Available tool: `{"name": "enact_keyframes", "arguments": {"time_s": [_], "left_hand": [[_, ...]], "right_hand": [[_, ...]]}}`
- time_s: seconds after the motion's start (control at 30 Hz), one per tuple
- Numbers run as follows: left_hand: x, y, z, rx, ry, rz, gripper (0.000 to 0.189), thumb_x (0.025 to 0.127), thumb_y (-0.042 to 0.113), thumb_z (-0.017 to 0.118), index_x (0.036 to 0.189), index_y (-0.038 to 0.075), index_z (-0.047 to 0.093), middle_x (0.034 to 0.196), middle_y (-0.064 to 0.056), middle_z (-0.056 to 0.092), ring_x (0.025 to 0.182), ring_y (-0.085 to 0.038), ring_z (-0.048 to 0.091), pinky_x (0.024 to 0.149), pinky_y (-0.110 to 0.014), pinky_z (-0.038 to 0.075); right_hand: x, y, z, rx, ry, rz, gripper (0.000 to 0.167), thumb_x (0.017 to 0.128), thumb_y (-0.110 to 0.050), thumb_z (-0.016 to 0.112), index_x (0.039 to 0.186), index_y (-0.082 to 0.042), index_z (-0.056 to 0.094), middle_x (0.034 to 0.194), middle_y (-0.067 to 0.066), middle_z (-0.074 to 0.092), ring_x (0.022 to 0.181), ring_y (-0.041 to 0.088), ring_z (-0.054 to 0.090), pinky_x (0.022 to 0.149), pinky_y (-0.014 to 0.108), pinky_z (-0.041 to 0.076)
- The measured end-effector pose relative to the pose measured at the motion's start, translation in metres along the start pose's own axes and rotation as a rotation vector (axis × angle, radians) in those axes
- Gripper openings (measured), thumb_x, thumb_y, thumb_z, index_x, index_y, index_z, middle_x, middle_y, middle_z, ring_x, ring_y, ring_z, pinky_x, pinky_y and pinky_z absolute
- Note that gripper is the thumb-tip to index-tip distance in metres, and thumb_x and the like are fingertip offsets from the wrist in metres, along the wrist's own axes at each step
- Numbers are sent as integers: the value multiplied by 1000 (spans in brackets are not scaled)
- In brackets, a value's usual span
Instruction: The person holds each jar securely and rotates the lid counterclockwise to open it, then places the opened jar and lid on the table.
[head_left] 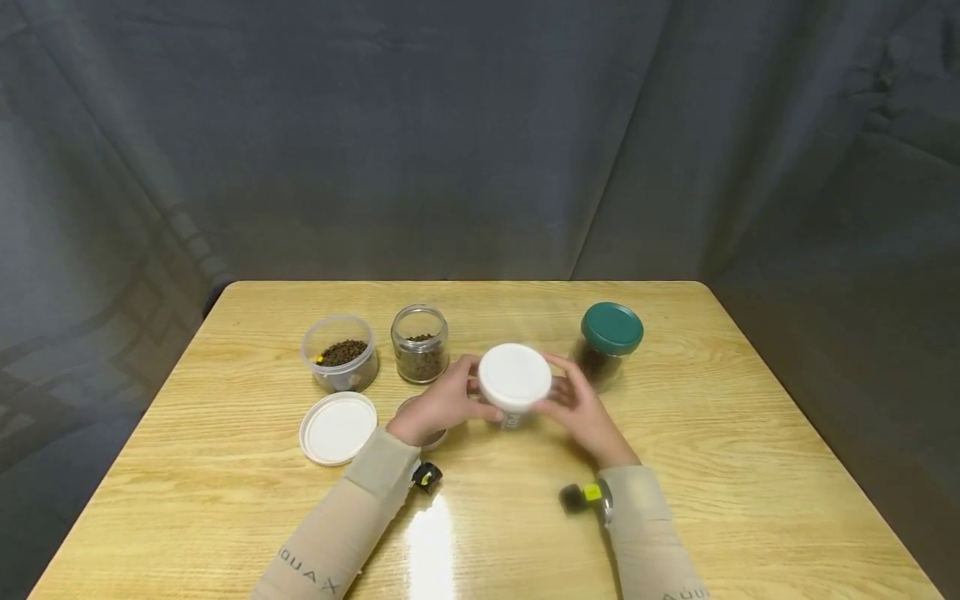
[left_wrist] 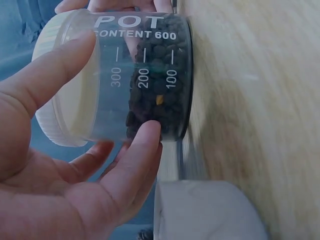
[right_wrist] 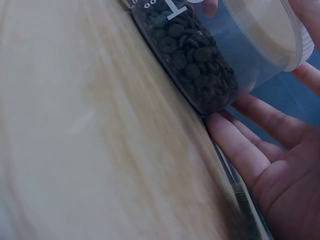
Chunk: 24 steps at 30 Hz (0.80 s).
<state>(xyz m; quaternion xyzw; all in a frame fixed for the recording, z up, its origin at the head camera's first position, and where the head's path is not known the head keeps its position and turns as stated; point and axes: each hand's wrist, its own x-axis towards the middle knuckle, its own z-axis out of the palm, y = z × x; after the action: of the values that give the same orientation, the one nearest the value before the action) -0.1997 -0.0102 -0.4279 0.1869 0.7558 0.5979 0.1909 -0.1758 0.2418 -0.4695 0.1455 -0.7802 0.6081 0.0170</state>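
A clear plastic jar [left_wrist: 112, 107] with a white ribbed lid [head_left: 515, 377] stands upright between both hands, its base close over the table. White print on its wall reads POT CONTENT 600 with level marks, and small dark pellets [right_wrist: 182, 60] fill the lower part. My left hand [head_left: 452, 395] holds the jar's left side, thumb near the lid and fingers curved along the wall. From the other side my right hand [head_left: 587, 417] grips it, fingertips low by the base in the right wrist view. Under my left wrist a round rim [head_left: 437, 440] shows partly.
An open plastic tub [head_left: 360, 372] of brown pellets stands at the left, with a loose white lid [head_left: 338, 428] in front of it. Beside the tub is an open glass jar [head_left: 421, 362] part-filled with pellets. A green-lidded jar [head_left: 612, 328] stands just beyond my right hand.
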Motion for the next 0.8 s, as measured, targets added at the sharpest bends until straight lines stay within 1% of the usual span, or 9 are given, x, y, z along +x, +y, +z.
{"name": "enact_keyframes", "arguments": {"time_s": [0.07,0.23,0.4,0.5,0.63,0.77,0.8], "left_hand": [[0,1,1,-14,3,7,83,76,1,86,143,-6,38,142,-22,47,127,-39,55,107,-49,48],[0,2,3,-42,8,32,81,75,-3,85,142,-7,39,140,-24,51,125,-39,57,106,-49,49],[-2,2,1,-24,-6,42,80,77,0,85,143,-4,40,142,-21,51,125,-38,56,108,-51,47],[-3,3,-3,16,-17,41,79,78,3,85,143,-2,41,141,-18,51,125,-37,56,107,-52,47],[-2,3,-5,70,-29,50,79,79,7,86,144,-3,41,141,-18,51,124,-36,57,106,-51,48],[-2,2,-6,79,-38,52,80,80,9,86,144,-3,40,141,-18,51,124,-36,57,106,-50,49],[-2,2,-6,79,-37,48,80,80,9,86,144,-3,40,140,-18,51,124,-36,57,106,-50,49]], "right_hand": [[0,0,0,-4,9,2,81,84,-2,78,153,-7,37,158,13,39,132,39,51,106,32,49],[0,-2,0,27,22,23,81,83,1,79,153,-7,39,157,16,40,132,41,51,102,28,51],[0,-2,-1,26,24,57,81,83,-4,79,154,-10,40,160,14,35,133,40,50,102,28,51],[0,-3,-2,12,14,70,80,84,-8,80,154,-13,42,161,12,35,133,39,51,104,30,50],[0,-4,-3,-4,-15,86,78,87,-12,78,155,-17,42,160,10,37,134,37,50,107,36,48],[-1,-4,-4,-12,-39,101,79,89,-15,77,157,-18,37,161,10,36,134,37,50,108,42,47],[-1,-4,-4,-6,-45,99,80,89,-15,77,158,-18,36,159,12,38,134,38,51,107,44,48]]}}
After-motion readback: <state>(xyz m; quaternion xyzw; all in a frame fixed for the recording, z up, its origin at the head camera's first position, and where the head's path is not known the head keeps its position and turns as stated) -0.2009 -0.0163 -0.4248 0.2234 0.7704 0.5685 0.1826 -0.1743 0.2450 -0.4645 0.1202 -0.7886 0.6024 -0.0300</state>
